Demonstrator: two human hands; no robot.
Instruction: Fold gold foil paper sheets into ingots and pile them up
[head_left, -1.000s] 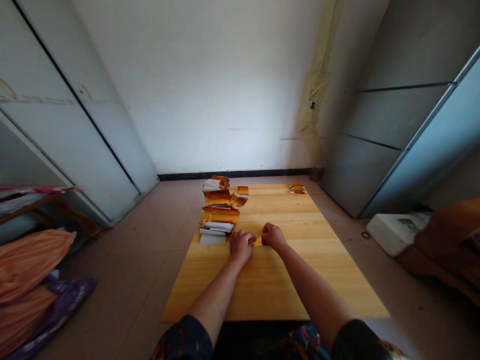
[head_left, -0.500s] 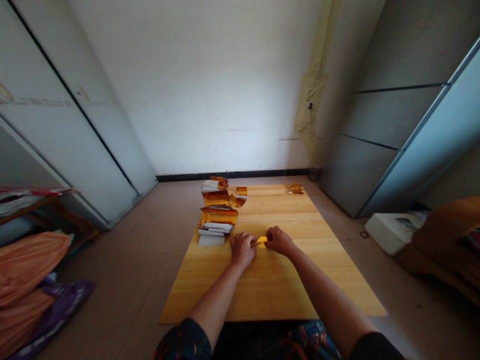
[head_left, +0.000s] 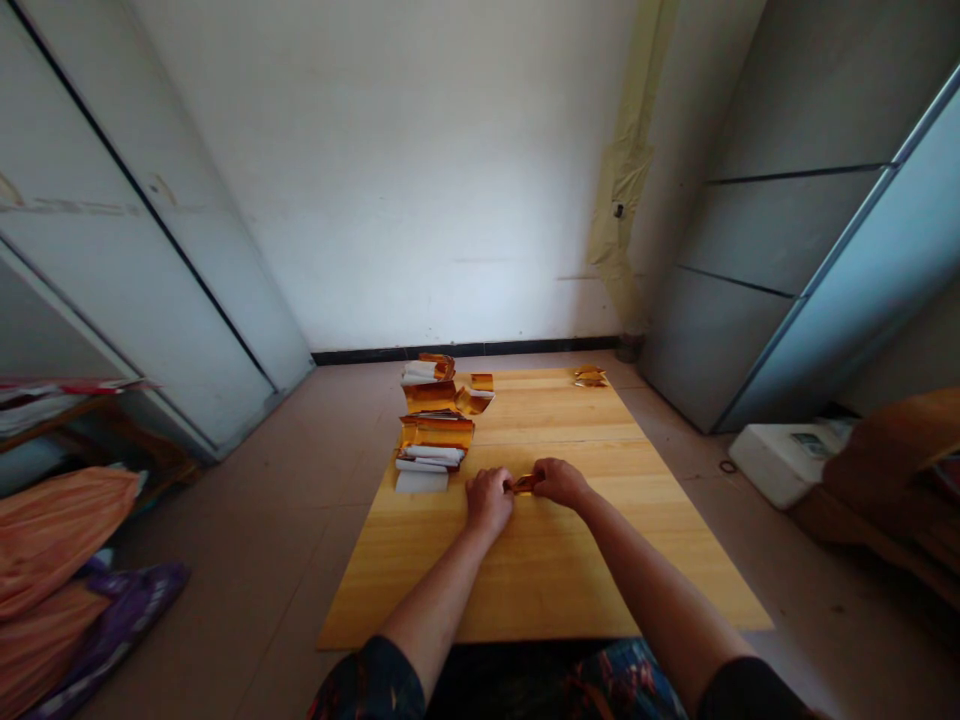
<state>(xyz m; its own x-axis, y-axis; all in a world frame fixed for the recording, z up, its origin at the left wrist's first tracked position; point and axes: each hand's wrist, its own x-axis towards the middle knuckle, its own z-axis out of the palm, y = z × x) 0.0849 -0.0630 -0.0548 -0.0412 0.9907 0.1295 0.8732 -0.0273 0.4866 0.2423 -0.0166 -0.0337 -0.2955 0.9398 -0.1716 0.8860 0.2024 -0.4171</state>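
Observation:
Between my two hands, just above the wooden table top (head_left: 555, 570), is a small piece of folded gold paper (head_left: 524, 485). My left hand (head_left: 489, 498) pinches its left end, and my right hand (head_left: 561, 481) grips the right end. The fingers partly cover the paper, so its exact folds are hidden. Beyond my left hand lie stacks of gold-and-white paper sheets (head_left: 437, 432), some curled. At the far right corner sit a few folded gold paper pieces (head_left: 589, 376), pointed at their ends.
A loose curled gold sheet (head_left: 474, 401) lies beside the stacks. Behind the table stands a white wall (head_left: 450, 200). Grey cabinets (head_left: 765, 220) rise at the right, with a white box (head_left: 784, 462) on the floor. Orange cloth (head_left: 60, 540) hangs at the left.
The gold paper between my hands has turned from a bright flat face to a darker, narrower folded shape. Both hands stay almost in place, with the right wrist shifted slightly.

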